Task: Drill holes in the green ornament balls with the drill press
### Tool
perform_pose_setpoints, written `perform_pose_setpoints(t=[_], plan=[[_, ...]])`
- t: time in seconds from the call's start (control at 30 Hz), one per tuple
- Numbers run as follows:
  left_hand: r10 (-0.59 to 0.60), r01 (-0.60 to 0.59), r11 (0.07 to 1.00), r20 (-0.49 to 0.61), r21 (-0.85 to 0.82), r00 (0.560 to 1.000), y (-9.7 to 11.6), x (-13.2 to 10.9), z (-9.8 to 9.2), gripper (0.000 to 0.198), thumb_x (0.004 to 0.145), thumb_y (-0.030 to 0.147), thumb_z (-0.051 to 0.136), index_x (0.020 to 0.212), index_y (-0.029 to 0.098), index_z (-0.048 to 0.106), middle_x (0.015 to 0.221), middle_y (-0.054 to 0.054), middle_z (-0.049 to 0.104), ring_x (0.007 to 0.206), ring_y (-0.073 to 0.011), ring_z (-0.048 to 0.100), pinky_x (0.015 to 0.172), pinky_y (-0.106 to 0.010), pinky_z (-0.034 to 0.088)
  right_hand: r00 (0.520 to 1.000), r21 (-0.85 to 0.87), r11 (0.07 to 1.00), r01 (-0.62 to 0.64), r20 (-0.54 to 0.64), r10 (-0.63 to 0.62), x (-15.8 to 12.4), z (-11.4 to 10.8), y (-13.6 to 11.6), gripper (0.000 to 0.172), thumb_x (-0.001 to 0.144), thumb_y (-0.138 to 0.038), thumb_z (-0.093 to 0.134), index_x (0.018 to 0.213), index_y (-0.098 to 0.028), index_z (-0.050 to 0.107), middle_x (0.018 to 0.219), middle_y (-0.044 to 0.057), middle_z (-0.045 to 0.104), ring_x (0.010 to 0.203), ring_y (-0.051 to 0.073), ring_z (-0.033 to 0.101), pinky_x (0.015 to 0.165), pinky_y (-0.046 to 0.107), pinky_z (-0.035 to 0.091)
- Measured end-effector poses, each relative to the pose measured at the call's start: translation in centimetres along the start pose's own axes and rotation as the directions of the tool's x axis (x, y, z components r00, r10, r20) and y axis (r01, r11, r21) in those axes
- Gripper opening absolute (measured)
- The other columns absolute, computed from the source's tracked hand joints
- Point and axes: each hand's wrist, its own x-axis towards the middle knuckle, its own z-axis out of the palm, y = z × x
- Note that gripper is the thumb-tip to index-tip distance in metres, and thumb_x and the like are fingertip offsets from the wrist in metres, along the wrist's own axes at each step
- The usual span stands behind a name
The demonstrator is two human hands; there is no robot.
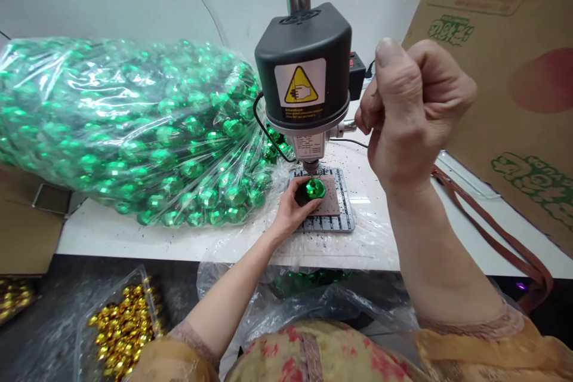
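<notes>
My left hand (293,208) pinches a shiny green faceted ball (316,189) between thumb and fingers. The ball rests on a brown square pad (330,200) on the slotted metal base (345,215) of a small drill press (304,65). Right above the ball is the press's chuck (310,165); the tip of the bit is hard to make out. Raised at the press's right side, my right hand (409,107) is closed around its feed lever. The metal hub (347,126) of that lever shows beside my fingers, while the grip is mostly hidden.
A large clear bag of green balls (179,137) lies left of the press. Dark shavings dot the white table (134,245). Below left stands a clear bin of gold balls (123,328). A tall cardboard box (505,101) and a brown strap (492,221) are at right.
</notes>
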Motion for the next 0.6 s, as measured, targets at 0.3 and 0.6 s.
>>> perform_pose_setpoints(t=[0.3,0.6], plan=[[0.023,-0.023,1.000,-0.018,0.002,1.000,-0.2,0.0,0.1,0.053,0.083,0.045,0.081,0.126,0.023,0.059,0.120,-0.009,0.070,0.112,-0.0260,0.068,0.101,-0.043,0.055,0.991,0.022,0.994,0.111,-0.073,-0.109,-3.1,-0.6,0.3,0.056,0.092,-0.031,0.065,0.058,-0.021,0.021,0.049,-0.005,0.024,0.040,0.009,0.026,0.042,0.033,0.021],[0.033,-0.033,0.999,-0.009,-0.005,0.999,-0.4,-0.1,0.1,0.053,0.084,0.041,0.081,0.127,0.023,0.058,0.123,-0.010,0.069,0.113,-0.0258,0.068,0.102,-0.042,0.055,0.977,-0.018,0.984,0.178,-0.117,-0.179,-4.3,-0.7,0.6,0.054,0.092,-0.026,0.060,0.060,-0.019,0.017,0.049,-0.005,0.023,0.043,0.006,0.029,0.047,0.030,0.024]])
